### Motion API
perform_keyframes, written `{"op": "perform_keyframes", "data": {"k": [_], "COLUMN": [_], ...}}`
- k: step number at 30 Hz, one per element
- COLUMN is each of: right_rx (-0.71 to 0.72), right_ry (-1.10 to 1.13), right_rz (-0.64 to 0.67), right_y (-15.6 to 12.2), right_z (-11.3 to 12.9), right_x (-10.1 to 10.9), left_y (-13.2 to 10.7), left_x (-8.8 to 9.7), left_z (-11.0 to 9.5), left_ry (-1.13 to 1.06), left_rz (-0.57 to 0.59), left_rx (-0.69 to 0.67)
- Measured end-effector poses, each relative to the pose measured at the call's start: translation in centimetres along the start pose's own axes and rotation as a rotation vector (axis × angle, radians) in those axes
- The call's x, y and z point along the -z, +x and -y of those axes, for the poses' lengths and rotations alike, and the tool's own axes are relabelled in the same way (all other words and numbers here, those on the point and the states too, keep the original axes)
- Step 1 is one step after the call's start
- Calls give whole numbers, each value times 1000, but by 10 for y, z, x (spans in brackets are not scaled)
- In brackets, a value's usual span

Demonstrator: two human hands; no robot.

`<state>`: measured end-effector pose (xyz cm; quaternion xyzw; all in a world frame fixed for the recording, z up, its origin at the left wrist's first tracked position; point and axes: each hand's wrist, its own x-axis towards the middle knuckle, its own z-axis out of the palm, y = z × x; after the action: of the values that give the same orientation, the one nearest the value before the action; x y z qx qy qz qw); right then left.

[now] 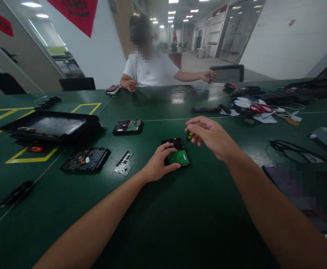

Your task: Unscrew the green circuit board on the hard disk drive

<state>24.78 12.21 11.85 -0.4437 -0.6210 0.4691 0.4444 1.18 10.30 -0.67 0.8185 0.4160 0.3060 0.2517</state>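
Black hard drive [178, 144] lies flat, green circuit board [182, 157] up; yellow-and-black tool [190, 134] near it.

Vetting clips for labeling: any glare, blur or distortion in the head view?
All in the head view: pale glare on the green table; black object at lower left smeared; frame edges stretched, wide-angle style; co-worker's head partly pixelated; green circuit board comparatively clear.

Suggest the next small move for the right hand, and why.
Probably bring the small black-and-yellow tool in the right hand over to the black rectangular drive with a green circuit board: the left hand lies spread across the drive, seemingly steadying it, and the tool appears just beyond its far right corner.
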Motion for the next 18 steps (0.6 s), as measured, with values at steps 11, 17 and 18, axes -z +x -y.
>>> {"op": "perform_keyframes", "data": {"k": [11,17,18], "right_rx": [-66,-18,-8], "right_ry": [81,5,-7], "right_rz": [8,16,16], "right_y": [2,1,1], "right_z": [0,-2,-3], "right_x": [-3,-1,-1], "left_y": [0,0,0], "left_x": [0,1,1], "left_z": [-1,-3,-3], "left_ry": [-9,-5,-6], "left_rz": [-4,-3,-5], "left_rx": [-3,1,1]}}
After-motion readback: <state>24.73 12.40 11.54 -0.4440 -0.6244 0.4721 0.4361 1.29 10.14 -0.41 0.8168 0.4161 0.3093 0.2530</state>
